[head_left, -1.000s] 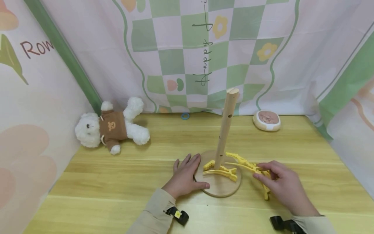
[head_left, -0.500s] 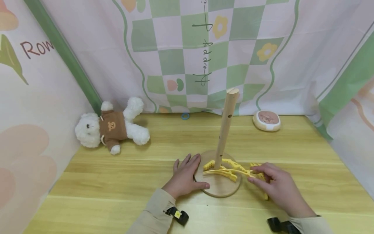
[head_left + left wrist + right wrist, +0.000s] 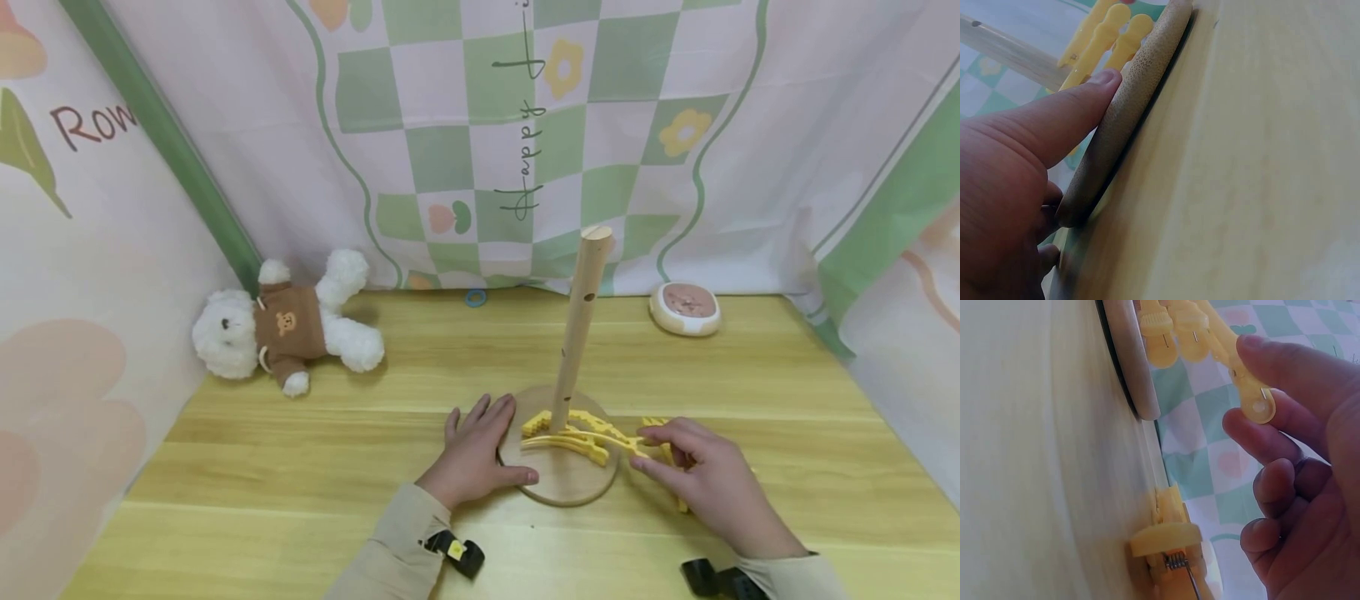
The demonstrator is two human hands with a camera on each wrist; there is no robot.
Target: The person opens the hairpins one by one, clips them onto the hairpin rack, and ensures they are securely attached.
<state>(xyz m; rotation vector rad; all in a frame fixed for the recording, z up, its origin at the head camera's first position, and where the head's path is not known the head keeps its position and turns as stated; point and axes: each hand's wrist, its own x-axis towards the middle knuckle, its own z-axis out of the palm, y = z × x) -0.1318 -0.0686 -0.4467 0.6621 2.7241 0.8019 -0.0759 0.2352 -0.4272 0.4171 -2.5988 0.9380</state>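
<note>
A round wooden base (image 3: 570,490) with an upright wooden post (image 3: 581,325) stands mid-table. My left hand (image 3: 476,462) lies spread at the base's left side, its thumb (image 3: 1079,103) on the rim. Yellow alligator hair clips (image 3: 1192,337) sit around the foot of the post. With thumb and fingers, my right hand (image 3: 716,483) pinches the tail of another yellow hair clip (image 3: 1254,403). That clip's long arms reach left over the base to the post's foot; whether they touch the post I cannot tell. More yellow clips (image 3: 1169,540) lie on the table, partly hidden by my right hand.
A white plush toy (image 3: 288,325) in a brown top lies at the back left. A small blue ring (image 3: 476,297) lies at the back edge. At the back right sits a white and pink rounded device (image 3: 686,309). Printed curtains (image 3: 427,158) enclose the table.
My right hand has moved left, bringing the pinched hair clip over the base to the post's foot. The clip's arms look closer together. My left hand stays put.
</note>
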